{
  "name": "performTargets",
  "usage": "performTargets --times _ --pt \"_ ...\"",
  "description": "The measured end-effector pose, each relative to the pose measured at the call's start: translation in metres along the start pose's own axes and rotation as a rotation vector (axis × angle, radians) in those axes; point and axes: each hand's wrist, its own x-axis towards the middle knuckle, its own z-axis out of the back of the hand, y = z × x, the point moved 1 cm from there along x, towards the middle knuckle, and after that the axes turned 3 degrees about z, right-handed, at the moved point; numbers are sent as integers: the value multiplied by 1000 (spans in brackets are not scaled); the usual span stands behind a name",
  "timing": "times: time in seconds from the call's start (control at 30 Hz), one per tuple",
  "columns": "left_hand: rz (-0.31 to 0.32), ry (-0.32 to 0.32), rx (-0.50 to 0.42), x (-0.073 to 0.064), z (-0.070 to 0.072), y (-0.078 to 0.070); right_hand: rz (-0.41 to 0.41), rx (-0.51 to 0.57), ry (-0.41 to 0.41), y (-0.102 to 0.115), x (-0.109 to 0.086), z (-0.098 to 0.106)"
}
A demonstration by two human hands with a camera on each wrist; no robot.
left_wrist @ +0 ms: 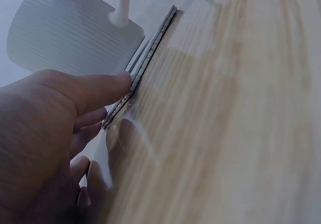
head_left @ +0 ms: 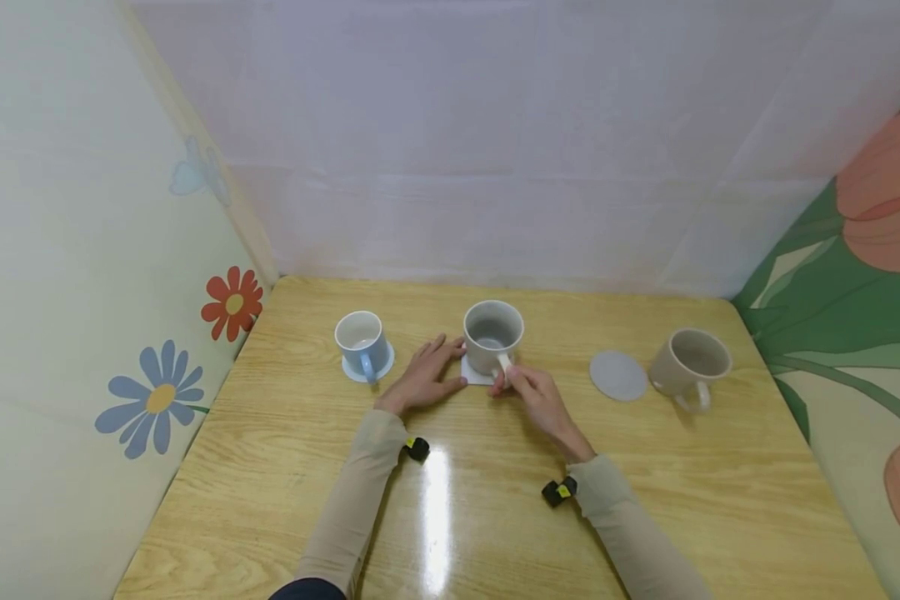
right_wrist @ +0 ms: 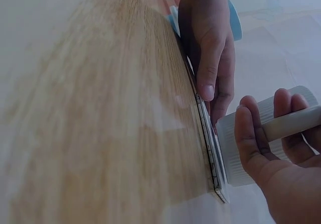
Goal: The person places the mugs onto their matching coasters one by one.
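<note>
A pale ribbed mug (head_left: pixel 492 337) stands over a square white coaster (head_left: pixel 477 377) in the head view. My right hand (head_left: pixel 542 404) grips its handle, which points toward me; in the right wrist view the fingers (right_wrist: pixel 247 133) are around the handle. To the left, my left hand (head_left: pixel 425 377) lies low on the table with straight fingers, touching the coaster's left side. The left wrist view has its thumb (left_wrist: pixel 103 91) against the coaster's edge (left_wrist: pixel 145 63), beside the mug's ribbed wall (left_wrist: pixel 75 30). Whether the mug's base fully touches the coaster is hard to tell.
A light blue mug (head_left: pixel 362 340) stands on a round pale blue coaster (head_left: pixel 352 372) at the left. Right of centre lies a round grey coaster (head_left: pixel 617 375), with a beige mug (head_left: pixel 688 367) just beside it. A white wall cloth (head_left: pixel 480 167) backs the wooden table (head_left: pixel 285 467).
</note>
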Motion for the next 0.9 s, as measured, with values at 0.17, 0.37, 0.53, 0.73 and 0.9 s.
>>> performTargets --times 0.17,0.37,0.53,0.73,0.9 --pt "1 1 4 0 0 1 4 9 1 -1 0 0" --pt "1 -2 10 1 -1 2 -7 35 0 -2 0 -1" --pt "-1 -7 -1 -1 1 -2 -11 21 2 -3 0 0" --pt "4 -12 -5 -2 2 -4 -6 -18 -4 -5 -1 -1" --pt "9 -8 -5 -3 1 -4 -1 -50 -6 -4 -2 -2"
